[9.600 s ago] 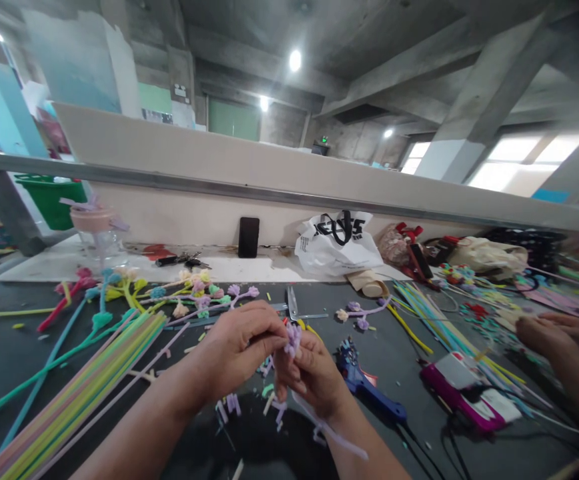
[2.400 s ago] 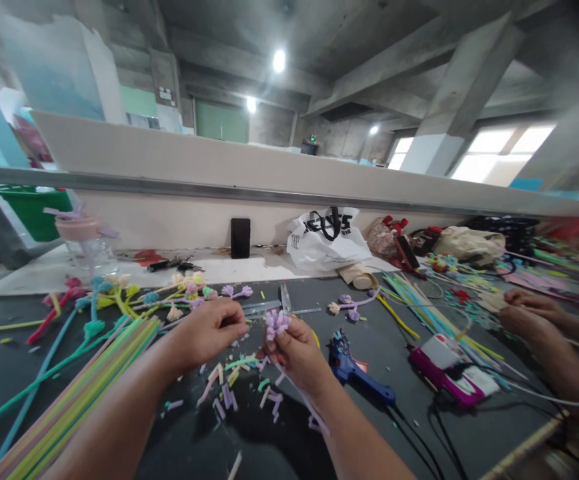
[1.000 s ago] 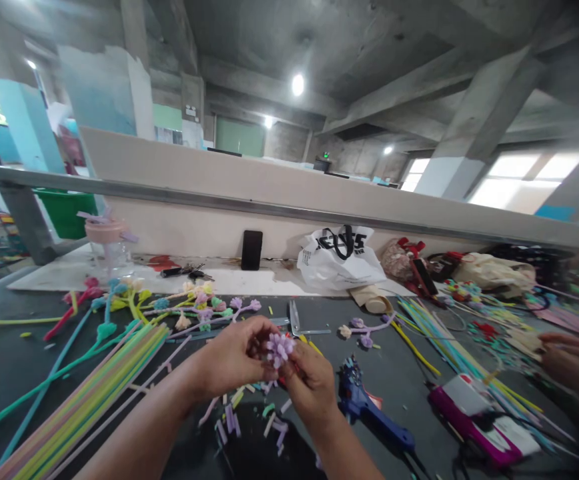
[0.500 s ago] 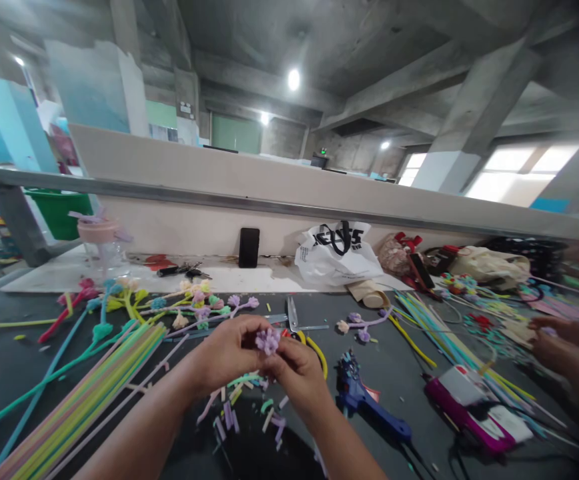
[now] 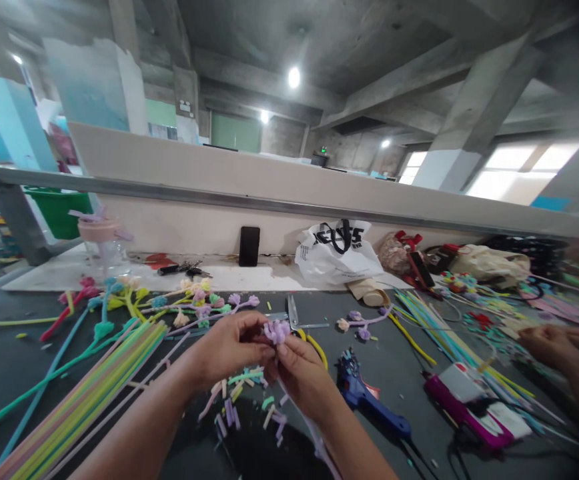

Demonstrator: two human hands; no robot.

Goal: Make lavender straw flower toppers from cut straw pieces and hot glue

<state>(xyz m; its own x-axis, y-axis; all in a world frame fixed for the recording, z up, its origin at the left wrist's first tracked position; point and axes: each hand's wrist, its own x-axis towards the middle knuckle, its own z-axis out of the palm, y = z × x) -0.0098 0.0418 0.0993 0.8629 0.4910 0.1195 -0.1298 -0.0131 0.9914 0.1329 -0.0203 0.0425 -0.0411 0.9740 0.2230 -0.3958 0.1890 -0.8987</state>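
A small lilac pipe-cleaner flower (image 5: 276, 331) is held between my two hands, its petals facing up. The fingers of my left hand (image 5: 227, 353) curl in and pinch the petals from the left side. My right hand (image 5: 305, 371) grips the flower's base with thumb and fingers. From under it a lilac stem (image 5: 319, 445) runs down toward the bottom edge. Short cut pipe-cleaner pieces (image 5: 229, 415) lie scattered below my hands. Just beyond them are scissors (image 5: 293, 313) with yellow handles, partly hidden by my right hand.
A blue glue gun (image 5: 372, 407) lies to the right, near a magenta-and-white device (image 5: 474, 407). Pipe-cleaner bundles (image 5: 94, 387) and finished flowers (image 5: 199, 307) spread on the left. A phone (image 5: 249, 247) and a white bag (image 5: 338, 253) stand behind. Another person's hands (image 5: 559, 350) work at far right.
The flower has shifted slightly right and up and turned so its petals point upward. Its stem now shows below my right hand. The other person's hands moved a little left.
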